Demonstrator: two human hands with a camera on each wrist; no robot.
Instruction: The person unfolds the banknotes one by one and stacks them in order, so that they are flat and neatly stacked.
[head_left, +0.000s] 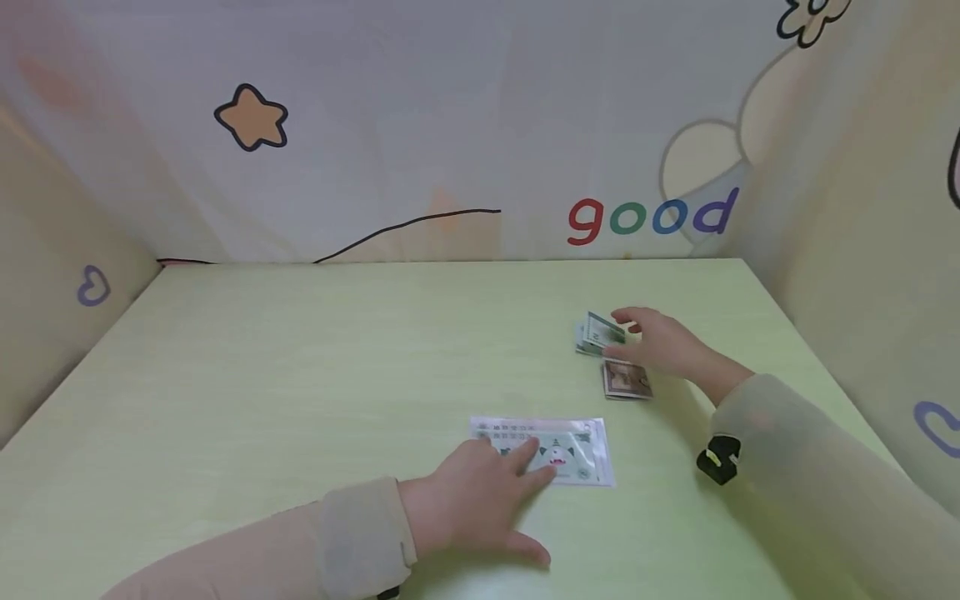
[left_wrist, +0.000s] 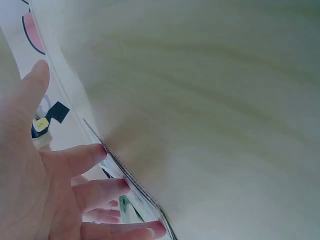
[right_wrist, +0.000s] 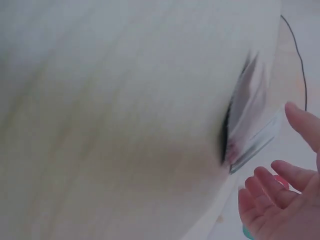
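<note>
With its fingers spread, my left hand (head_left: 480,500) rests its fingertips on a flat white packet (head_left: 592,454) printed with a cartoon animal face. The left wrist view shows the packet edge-on, with fingertips (left_wrist: 117,187) along its side. My right hand (head_left: 656,342) hovers at the right side of some folded greenish banknotes (head_left: 600,332), its thumb overlapping their lower corner in the head view. Just below them lies a folded brownish banknote (head_left: 626,381). In the right wrist view, a gap shows between the right fingers (right_wrist: 272,187) and the folded notes (right_wrist: 245,115).
Everything lies on a pale green tabletop (head_left: 300,367). Behind it rises a printed backdrop (head_left: 390,125) with a star and the word "good". Side panels (head_left: 60,250) stand at left and right. A black strap (head_left: 720,458) shows at the right sleeve.
</note>
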